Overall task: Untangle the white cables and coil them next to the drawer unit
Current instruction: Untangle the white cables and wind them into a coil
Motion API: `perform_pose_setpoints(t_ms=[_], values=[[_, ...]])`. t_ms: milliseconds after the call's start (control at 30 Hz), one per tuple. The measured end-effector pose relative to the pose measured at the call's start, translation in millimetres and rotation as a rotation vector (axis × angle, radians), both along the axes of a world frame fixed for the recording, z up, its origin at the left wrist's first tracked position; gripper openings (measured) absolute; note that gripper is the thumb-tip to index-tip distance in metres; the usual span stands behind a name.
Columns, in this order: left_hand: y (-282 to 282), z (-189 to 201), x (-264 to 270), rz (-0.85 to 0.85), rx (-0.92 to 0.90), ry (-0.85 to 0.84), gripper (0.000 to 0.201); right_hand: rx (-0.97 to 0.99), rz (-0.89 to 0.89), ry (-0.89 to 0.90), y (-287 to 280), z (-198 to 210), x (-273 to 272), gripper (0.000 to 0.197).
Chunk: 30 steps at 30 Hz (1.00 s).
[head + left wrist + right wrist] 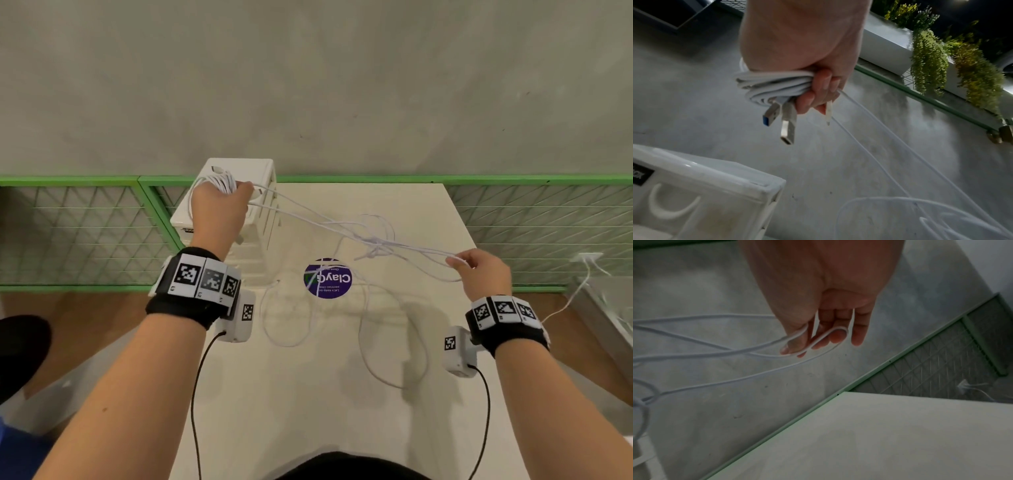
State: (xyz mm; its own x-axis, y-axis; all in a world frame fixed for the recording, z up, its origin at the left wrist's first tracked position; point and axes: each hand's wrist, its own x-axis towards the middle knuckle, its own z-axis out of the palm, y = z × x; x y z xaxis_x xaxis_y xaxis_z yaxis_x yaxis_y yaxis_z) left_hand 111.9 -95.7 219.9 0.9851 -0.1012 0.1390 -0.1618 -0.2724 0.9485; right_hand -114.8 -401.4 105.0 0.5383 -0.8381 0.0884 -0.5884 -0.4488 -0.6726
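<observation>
A round purple sticker (328, 278) marked "ClayG" is seen on the cream worktop (342, 394). Green-framed wire mesh panels (85, 233) are set behind it, below a grey wall (308, 75). Trailing green plants (953, 65) are seen from the left wrist.

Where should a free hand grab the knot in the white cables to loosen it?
Pinch the knot itself, coming from above. It hangs in mid-air over the table on strands stretched between the left hand, which grips a coiled bundle, and the right hand. Both hands are occupied, so probably the right must drop its loops first.
</observation>
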Motion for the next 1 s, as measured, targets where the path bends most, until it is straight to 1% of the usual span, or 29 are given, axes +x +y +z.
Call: perform_pose_setpoints(t_ms=[67, 167, 233, 300, 333, 367, 400, 500, 533, 567, 600, 700, 733, 767, 833, 900, 1000], values=[[-8, -1, -6, -0.041, -0.020, 0.012, 0.025, 0.071, 0.019, -0.015, 8, -5, 1, 0.021], [-23, -3, -18, -0.121, 0.004, 0.010, 0.022, 0.215, 0.166, -0.064, 25, -2, 12, 0.026], [-32, -4, -26, -0.166, 0.015, 0.004, 0.024, 0.303, 0.303, -0.026, 35, 7, 19, 0.041], [-38, -4, -33, -0.214, 0.024, 0.016, 0.023, 0.367, 0.440, 0.070, 42, 21, 26, 0.059], [-41, -4, -36, -0.237, 0.020, 0.025, 0.024, 0.378, 0.505, 0.101, 45, 28, 29, 0.065], [-43, -4, -38, -0.256, 0.014, 0.030, 0.027, 0.374, 0.553, 0.089, 49, 36, 33, 0.067], [-45, -5, -39, -0.272, 0.008, 0.037, 0.031, 0.356, 0.581, 0.023, 55, 44, 38, 0.062], [-49, -4, -46, -0.318, -0.005, 0.070, 0.033, 0.287, 0.559, -0.252, 81, 59, 57, 0.028], [-50, -2, -48, -0.337, -0.014, 0.084, 0.031, 0.265, 0.542, -0.283, 91, 59, 65, 0.024], [-51, 0, -51, -0.360, -0.026, 0.094, 0.028, 0.242, 0.536, -0.258, 99, 55, 73, 0.024], [-51, 3, -55, -0.390, -0.038, 0.100, 0.025, 0.229, 0.546, -0.183, 105, 49, 81, 0.024], [-52, 11, -63, -0.467, -0.055, 0.080, 0.016, 0.198, 0.635, 0.193, 118, 27, 95, 0.031], [-52, 12, -64, -0.472, -0.044, 0.064, 0.015, 0.172, 0.639, 0.245, 119, 20, 96, 0.028], [-50, 13, -62, -0.452, -0.028, 0.045, 0.015, 0.147, 0.633, 0.221, 119, 15, 94, 0.023], [-44, 11, -51, -0.343, 0.012, 0.018, 0.016, 0.166, 0.602, 0.038, 113, 7, 87, 0.017], [-33, 5, -36, -0.214, 0.052, 0.003, 0.021, 0.274, 0.494, -0.169, 101, 7, 79, 0.014], [-16, -5, -22, -0.065, 0.090, 0.018, 0.037, 0.411, 0.273, -0.456, 79, 13, 69, 0.016]])
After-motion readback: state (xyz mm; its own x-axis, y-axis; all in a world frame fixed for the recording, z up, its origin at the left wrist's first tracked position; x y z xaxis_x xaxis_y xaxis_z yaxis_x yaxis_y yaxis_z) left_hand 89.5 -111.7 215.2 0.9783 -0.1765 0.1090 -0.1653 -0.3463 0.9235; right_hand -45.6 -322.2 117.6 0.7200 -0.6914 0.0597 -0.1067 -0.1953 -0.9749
